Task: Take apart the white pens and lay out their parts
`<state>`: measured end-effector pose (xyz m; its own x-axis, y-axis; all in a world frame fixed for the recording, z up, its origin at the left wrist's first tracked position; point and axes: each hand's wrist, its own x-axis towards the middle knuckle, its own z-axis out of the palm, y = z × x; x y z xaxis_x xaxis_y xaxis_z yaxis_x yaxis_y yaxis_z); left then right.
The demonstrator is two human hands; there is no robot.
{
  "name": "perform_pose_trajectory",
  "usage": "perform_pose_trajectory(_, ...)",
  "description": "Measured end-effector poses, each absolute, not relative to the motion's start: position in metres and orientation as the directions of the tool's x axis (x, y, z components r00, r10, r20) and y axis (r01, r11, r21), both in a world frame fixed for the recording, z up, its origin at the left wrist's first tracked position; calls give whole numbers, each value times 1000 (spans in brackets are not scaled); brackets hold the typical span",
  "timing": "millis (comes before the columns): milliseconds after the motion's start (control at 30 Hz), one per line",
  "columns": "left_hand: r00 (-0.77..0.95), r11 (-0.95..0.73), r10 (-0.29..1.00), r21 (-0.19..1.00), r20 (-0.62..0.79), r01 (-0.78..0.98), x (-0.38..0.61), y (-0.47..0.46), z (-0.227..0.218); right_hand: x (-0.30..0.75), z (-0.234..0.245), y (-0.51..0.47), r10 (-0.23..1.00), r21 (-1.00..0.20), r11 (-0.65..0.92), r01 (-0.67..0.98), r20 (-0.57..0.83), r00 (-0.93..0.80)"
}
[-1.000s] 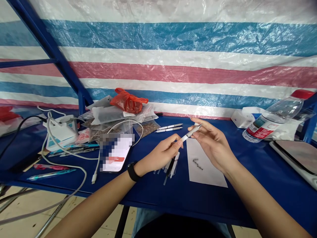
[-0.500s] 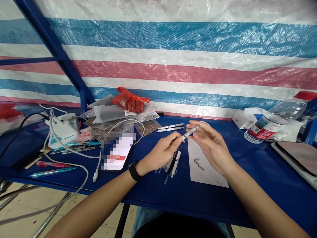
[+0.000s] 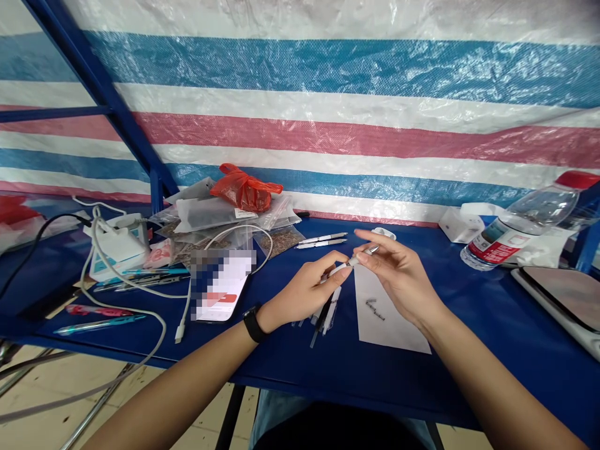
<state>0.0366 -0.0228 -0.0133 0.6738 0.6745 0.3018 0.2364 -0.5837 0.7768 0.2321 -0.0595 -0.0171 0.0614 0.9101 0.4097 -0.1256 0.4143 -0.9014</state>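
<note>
Between my hands, above the blue table, is a white pen (image 3: 352,260) with a silver tip pointing right. My left hand (image 3: 315,282) is closed around the barrel, with a black band on the wrist. The thumb and a finger of my right hand (image 3: 396,275) pinch the pen near its tip, the other fingers spread. Beneath the hands lie several white and clear pen parts (image 3: 330,311), partly hidden by my left hand. A white paper sheet (image 3: 396,337) under my right hand bears several small dark springs (image 3: 375,309). Two white pens (image 3: 323,241) rest farther back.
A phone (image 3: 222,290) with a white cable lies left. Behind it are plastic bags with a red bag (image 3: 246,189) on top. Blue pens (image 3: 100,325) are at far left. A bottle (image 3: 501,240), a white box (image 3: 460,225) and a grey-white device (image 3: 562,300) stand right.
My right hand has closed its thumb and finger onto the tip end of the pen, which it was only beside before. My left hand keeps its hold on the barrel.
</note>
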Motion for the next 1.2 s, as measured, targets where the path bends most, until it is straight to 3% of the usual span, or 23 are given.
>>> perform_pose_trajectory(100, 674, -599, 662, 772, 328, 213, 37, -22, -13, 234, -15, -60, 914, -893, 398, -210, 405, 8)
perform_pose_trajectory(267, 676, -615, 657, 756, 333, 226, 38, -20, -13, 231, -17, -58, 913, -907, 402, -122, 387, 131)
perform_pose_trajectory(400, 667, -609, 665, 761, 335, 225, 37, -19, -13, 233, -16, -58, 936, -902, 352, -252, 333, 115)
perform_pose_trajectory(567, 688, -539, 664, 825, 293, 168, 35, -20, -10, 237, -11, -61, 904, -869, 428, -249, 415, 107)
perform_pose_trajectory(767, 684, -526, 678, 827, 268, 198, 33, -20, -10, 249, -12, -52, 828, -811, 547, -208, 487, 279)
perform_pose_trajectory(933, 672, -548, 684, 807, 282, 219, 32, -19, -11, 264, -7, -47, 786, -800, 556, -225, 418, 456)
perform_pose_trajectory(1200, 664, -607, 675, 754, 322, 251, 34, -16, -15, 241, -13, -50, 901, -911, 393, -122, 355, 250)
